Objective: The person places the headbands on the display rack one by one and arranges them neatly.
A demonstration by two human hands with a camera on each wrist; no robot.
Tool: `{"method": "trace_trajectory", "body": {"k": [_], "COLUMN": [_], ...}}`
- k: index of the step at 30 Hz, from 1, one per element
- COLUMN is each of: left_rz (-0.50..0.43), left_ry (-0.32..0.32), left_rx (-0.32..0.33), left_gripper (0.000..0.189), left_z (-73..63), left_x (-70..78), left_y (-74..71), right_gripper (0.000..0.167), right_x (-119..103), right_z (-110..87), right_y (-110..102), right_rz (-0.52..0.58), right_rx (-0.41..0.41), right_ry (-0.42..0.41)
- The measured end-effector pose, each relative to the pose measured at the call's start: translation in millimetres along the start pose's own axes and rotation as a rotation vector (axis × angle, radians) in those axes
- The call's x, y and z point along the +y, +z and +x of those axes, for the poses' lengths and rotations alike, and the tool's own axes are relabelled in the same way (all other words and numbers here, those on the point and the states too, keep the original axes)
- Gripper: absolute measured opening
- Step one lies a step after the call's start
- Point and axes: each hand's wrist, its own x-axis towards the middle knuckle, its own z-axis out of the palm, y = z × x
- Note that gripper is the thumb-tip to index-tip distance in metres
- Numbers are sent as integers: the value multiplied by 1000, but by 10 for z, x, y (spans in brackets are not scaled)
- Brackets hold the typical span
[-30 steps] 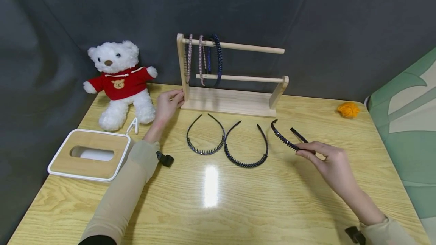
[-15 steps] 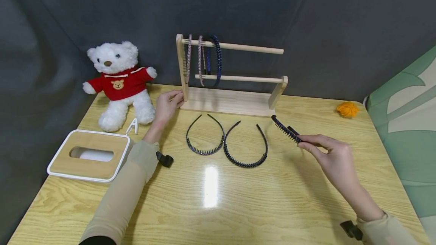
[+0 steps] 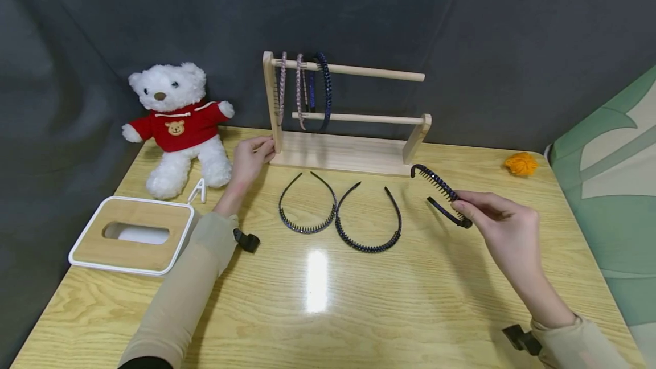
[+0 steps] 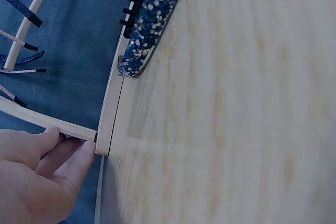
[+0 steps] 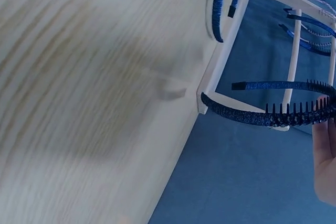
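R hand point(image 3: 504, 224) is pinching a dk headband point(image 3: 442, 185); L hand point(image 3: 249, 158) is touching the rack point(image 3: 343, 154), can't tell if gripping. If the pinch is slipping, it's prob. dropping onto the table point(image 3: 410, 312).

The right hand point(image 3: 504, 232) has twisted the dark blue, glittery, U-shaped toothed headband point(image 3: 438, 181): in the head view its two arms, nearly overlapping a moment ago, now show apart, one above the other. The upper tip appears slightly nearer the yellowish wood-grain tabletop point(image 3: 389, 312)'s back edge.
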Motion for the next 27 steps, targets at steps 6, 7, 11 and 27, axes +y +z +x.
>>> {"method": "trace_trajectory", "body": {"k": [6,7,11,27], "left_rz": [-7,-9,-5,11], "left_ry": [1,2,5,13], "left_rx": [1,2,3,7], "left_gripper": [29,29,29,28], "left_z": [0,1,5,-8], "left_x": [-13,-14,-23,-6], "left_y": [-2,-1,-4,-5], "right_gripper": [18,18,16,13], "right_x": [-52,-61,-92,-199], "right_z": [33,40,62,153], "right_y": [13,14,25,69], "right_rz": [10,10,9,16], "right_rx": [22,26,49,108], "right_ry": [23,23,29,51]}}
